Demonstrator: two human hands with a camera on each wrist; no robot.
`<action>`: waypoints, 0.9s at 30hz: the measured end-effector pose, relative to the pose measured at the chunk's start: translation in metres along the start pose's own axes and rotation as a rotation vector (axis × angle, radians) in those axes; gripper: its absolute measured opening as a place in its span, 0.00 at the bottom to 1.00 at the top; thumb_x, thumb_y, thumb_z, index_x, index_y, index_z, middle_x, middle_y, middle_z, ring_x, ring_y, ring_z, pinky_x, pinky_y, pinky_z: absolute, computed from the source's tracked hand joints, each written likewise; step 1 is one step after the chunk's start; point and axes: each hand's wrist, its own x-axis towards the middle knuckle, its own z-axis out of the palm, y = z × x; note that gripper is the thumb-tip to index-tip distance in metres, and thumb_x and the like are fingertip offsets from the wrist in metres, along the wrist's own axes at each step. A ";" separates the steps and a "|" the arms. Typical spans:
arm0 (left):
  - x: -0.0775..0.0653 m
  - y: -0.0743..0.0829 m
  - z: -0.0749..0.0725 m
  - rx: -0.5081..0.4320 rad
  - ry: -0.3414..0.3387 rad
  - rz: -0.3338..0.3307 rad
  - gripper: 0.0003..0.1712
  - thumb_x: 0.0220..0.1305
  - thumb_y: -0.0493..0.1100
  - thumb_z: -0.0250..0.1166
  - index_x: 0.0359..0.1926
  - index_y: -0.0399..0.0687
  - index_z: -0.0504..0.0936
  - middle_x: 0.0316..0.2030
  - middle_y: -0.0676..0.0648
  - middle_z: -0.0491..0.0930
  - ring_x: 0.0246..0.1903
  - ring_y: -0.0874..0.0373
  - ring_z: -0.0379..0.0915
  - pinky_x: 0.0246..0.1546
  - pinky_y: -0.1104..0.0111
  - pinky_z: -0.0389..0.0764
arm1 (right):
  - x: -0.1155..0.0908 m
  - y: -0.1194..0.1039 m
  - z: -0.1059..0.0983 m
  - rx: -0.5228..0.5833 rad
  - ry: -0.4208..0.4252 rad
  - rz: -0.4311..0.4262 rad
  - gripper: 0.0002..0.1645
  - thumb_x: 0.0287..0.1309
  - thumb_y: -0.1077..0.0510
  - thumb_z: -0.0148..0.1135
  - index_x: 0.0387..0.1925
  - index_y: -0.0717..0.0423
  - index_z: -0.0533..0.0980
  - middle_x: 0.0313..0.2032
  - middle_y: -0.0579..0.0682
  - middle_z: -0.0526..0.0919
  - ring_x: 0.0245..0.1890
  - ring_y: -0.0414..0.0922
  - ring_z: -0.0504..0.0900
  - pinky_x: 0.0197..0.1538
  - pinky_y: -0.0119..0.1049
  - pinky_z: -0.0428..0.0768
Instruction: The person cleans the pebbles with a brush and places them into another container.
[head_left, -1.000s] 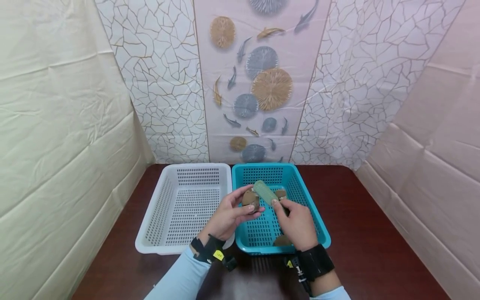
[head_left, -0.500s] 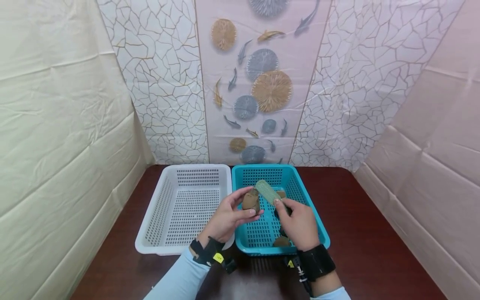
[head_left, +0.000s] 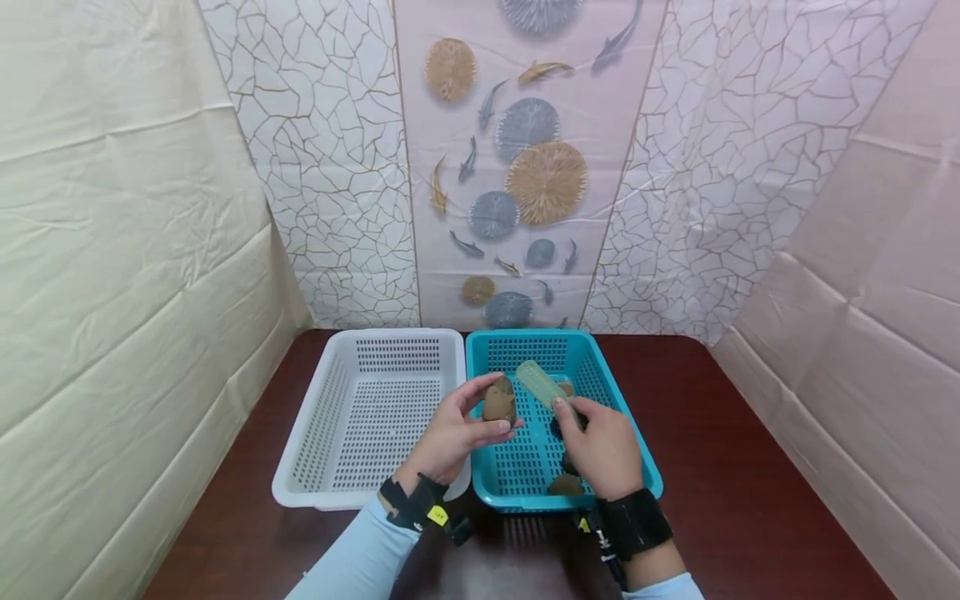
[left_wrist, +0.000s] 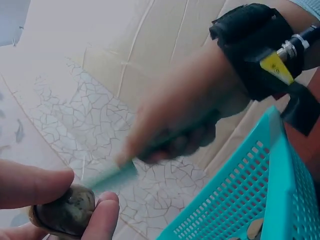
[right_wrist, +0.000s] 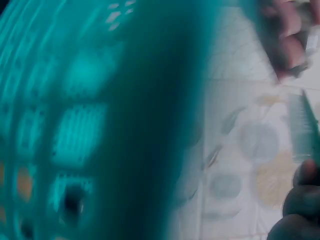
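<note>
In the head view my left hand (head_left: pixel 457 427) holds a rounded brown stone (head_left: pixel 498 402) between thumb and fingers, over the teal basket's left side. The left wrist view shows the stone's dark, mottled face (left_wrist: pixel 70 212). My right hand (head_left: pixel 604 450) grips a green scrubbing brush (head_left: pixel 538 381) by its handle, thumb along the top. The brush head points up and left, a short gap from the stone in the head view. Motion blurs the brush (left_wrist: pixel 112 176) in the left wrist view, where it overlaps the stone's far edge. Bristles (right_wrist: pixel 300 127) show in the right wrist view.
Below the hands stands the teal perforated basket (head_left: pixel 491 502), with several brown and dark stones (head_left: pixel 565 485) along its right side. A white perforated basket (head_left: pixel 294 475) adjoins it on the left. Both stand on a dark red-brown table (head_left: pixel 720 467), enclosed by fabric walls.
The brush has drawn back right from the stone, leaving a gap. The stone has turned a little in my left hand, which stays in nearly the same place.
</note>
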 end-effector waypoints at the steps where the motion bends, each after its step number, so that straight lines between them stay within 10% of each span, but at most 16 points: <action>1: 0.000 0.000 0.000 0.004 0.002 0.001 0.42 0.74 0.23 0.65 0.84 0.44 0.64 0.75 0.33 0.67 0.54 0.45 0.89 0.56 0.56 0.88 | -0.001 -0.001 -0.001 0.019 0.012 -0.011 0.19 0.82 0.48 0.64 0.32 0.52 0.85 0.16 0.42 0.66 0.18 0.41 0.64 0.24 0.39 0.63; 27: -0.001 -0.005 0.004 0.114 0.075 0.023 0.43 0.72 0.25 0.70 0.83 0.43 0.67 0.75 0.35 0.69 0.51 0.42 0.90 0.55 0.55 0.89 | -0.004 0.004 0.001 -0.018 -0.001 0.003 0.22 0.81 0.46 0.65 0.26 0.47 0.80 0.15 0.42 0.63 0.16 0.42 0.64 0.23 0.38 0.62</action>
